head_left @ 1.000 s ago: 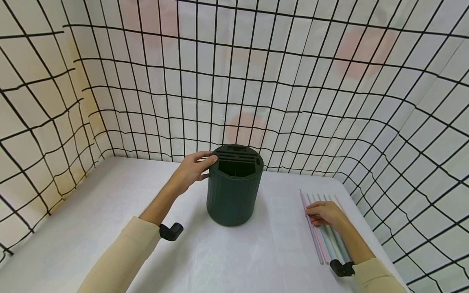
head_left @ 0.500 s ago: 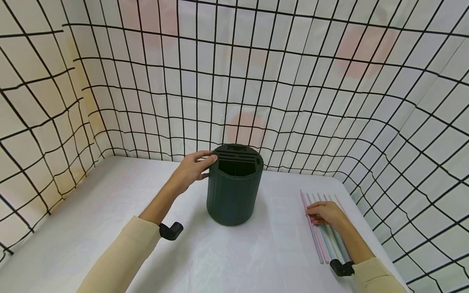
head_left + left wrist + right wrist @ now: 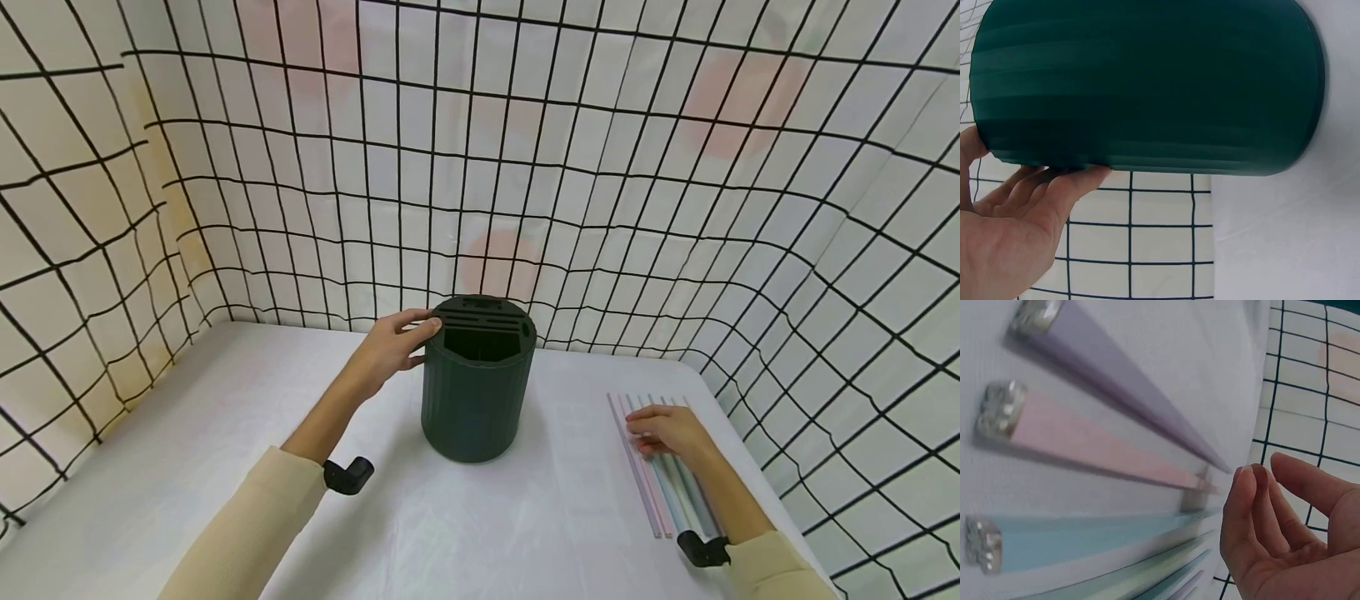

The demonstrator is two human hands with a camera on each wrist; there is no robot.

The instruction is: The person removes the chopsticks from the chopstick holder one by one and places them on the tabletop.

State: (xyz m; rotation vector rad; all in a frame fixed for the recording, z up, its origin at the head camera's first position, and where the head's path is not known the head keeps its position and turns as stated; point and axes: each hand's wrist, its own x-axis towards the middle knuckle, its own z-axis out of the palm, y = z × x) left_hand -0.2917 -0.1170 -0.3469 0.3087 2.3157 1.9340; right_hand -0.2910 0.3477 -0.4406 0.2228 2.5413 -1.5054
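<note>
A dark green ribbed knife holder (image 3: 474,408), with slots and a large opening on top, stands upright on the white table. My left hand (image 3: 390,346) holds its left rim, thumb on top and fingers against the side; in the left wrist view the fingers touch the green wall. My right hand (image 3: 670,429) hovers over a row of pastel chopsticks (image 3: 675,500), holding nothing. In the right wrist view its thumb stands apart from the curved fingers. A lavender chopstick (image 3: 1122,375), a pink one (image 3: 1085,437) and a blue one (image 3: 1085,537) show embossed silver ends.
Black wire mesh (image 3: 480,192) stands behind the table and along both sides. White tabletop (image 3: 480,533) lies before the holder and between it and the chopsticks. A black wrist device (image 3: 348,476) sits on the left forearm, another (image 3: 702,550) on the right.
The far end of the lavender chopstick has shifted left, away from the right hand's fingertips. That hand's fingers have spread and risen slightly. The left hand and the holder stay as before.
</note>
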